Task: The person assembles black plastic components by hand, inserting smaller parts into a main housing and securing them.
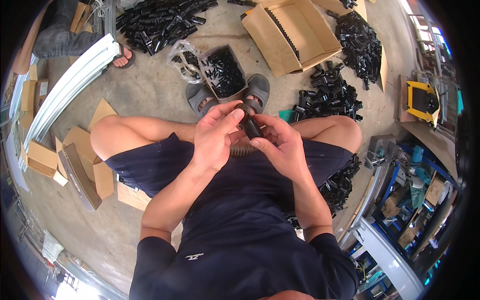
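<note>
Above my lap, both hands hold a short black tubular plastic fitting (251, 127), tilted with its upper end toward my left hand. My left hand (212, 137) pinches that upper end between thumb and fingers. The fingers of my right hand (284, 145) close round its lower end. Between my sandalled feet sits a small carton (238, 61) filled with little black pieces. Beside it lies a clear plastic bag (186, 60) with more dark pieces. A heap of similar black fittings (327, 95) is on the floor by my right knee.
Beyond my feet stands a large open cardboard box (320, 37), between further piles of black parts (160, 22). Long white profiles (70, 87) lean at the left, near another person's foot (123, 59). Opened cartons (80, 145) lie by my left knee; a blue shelf rack (392, 187) stands right.
</note>
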